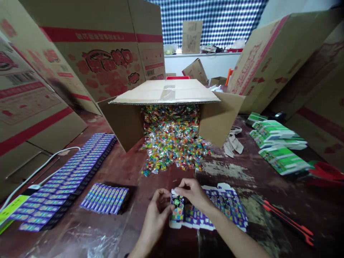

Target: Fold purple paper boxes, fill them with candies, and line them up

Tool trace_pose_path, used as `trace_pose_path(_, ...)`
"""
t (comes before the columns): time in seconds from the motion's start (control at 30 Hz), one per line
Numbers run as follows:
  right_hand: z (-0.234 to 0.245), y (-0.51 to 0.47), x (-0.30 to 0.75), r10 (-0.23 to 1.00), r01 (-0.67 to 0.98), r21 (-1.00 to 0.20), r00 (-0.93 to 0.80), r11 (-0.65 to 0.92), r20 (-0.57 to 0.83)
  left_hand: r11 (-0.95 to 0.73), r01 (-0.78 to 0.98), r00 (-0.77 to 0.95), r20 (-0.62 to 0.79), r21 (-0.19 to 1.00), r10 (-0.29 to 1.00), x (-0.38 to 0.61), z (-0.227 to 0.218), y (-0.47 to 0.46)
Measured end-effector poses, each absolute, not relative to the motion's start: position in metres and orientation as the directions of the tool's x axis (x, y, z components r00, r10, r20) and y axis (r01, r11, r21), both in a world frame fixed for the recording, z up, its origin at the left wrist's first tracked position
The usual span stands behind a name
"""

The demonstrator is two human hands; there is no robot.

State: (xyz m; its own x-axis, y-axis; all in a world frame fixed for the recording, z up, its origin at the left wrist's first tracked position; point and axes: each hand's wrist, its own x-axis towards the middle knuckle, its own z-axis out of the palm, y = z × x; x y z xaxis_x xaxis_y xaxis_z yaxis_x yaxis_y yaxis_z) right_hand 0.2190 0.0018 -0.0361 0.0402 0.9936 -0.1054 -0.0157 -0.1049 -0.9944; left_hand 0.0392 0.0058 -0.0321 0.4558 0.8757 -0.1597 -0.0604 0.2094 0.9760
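Observation:
Between my hands is a small purple candy box (177, 209) with a cartoon print; white flaps show at its top and bottom ends. My left hand (156, 211) grips its left edge, the thumb on the printed face and the fingers curled behind. My right hand (194, 195) is closed at the top flap, thumb and fingertips against it. Under and beside my right forearm lie several unfolded purple cartons (228, 206), overlapping in a row. Left of my left hand stands a short row of closed purple boxes (105, 199).
Small wrapped candies (172, 150) spill from a cardboard box (166, 91) on its side. Long rows of purple boxes (72, 179) line the left. At right are red-handled pliers (288, 222), green cartons (282, 157) and a cloth (233, 143). A power strip (12, 211) lies far left.

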Motion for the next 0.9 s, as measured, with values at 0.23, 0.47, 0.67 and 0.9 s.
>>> trace_pose_path(0.23,-0.027,0.004,0.215,0.997,0.142,-0.988,0.062,-0.052,-0.044,0.239,-0.064,0.460,-0.184,0.969,0.869,0.034,-0.024,0.008)
trace_pose_path(0.47,-0.028,-0.009,0.203,0.989,0.316,-0.939,-0.010,0.140,0.144,0.270,-0.093,0.406,-0.211,0.959,0.889,0.025,-0.043,0.008)
trace_pose_path(0.67,-0.028,0.005,0.201,0.980,0.243,-0.962,-0.179,0.127,0.084,0.267,-0.151,0.399,-0.189,0.952,0.897,0.015,-0.045,0.005)
trace_pose_path(0.9,-0.031,0.082,0.163,0.939,0.681,-0.647,-0.276,0.343,0.206,0.211,-0.096,0.151,-0.196,0.973,0.969,-0.016,-0.051,0.006)
